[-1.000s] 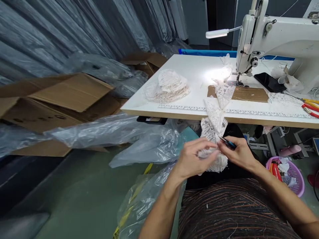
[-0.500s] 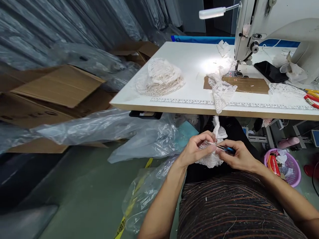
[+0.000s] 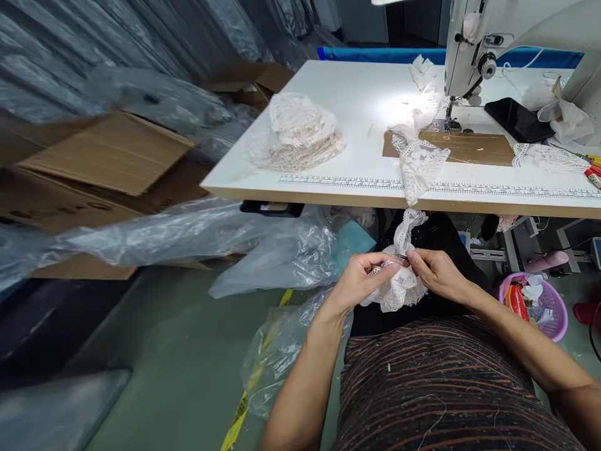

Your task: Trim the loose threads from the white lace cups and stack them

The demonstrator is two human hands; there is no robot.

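Note:
White lace trim (image 3: 399, 291) is bunched over my lap, and a strip of it rises toward the table edge. My left hand (image 3: 364, 279) pinches the lace between thumb and fingers. My right hand (image 3: 436, 272) is closed around small thread snips (image 3: 400, 256); their dark, thin tip points left at the lace by my left fingertips, while the handle is hidden in the palm. Above, more lace (image 3: 417, 163) lies across the table front, leading back to the sewing machine's needle (image 3: 449, 113).
A stack of white lace (image 3: 305, 134) sits on the left of the white table (image 3: 347, 81). Brown card (image 3: 483, 149) and a black phone (image 3: 519, 120) lie near the machine. A pink basket (image 3: 558, 313) of scraps stands on the floor at right; cardboard boxes (image 3: 107, 150) and plastic sheeting fill the left.
The snips' handle, visible before, is now covered by my right hand, which has turned and risen slightly. The lace strip below the table edge hangs looser. The view has tipped down a little.

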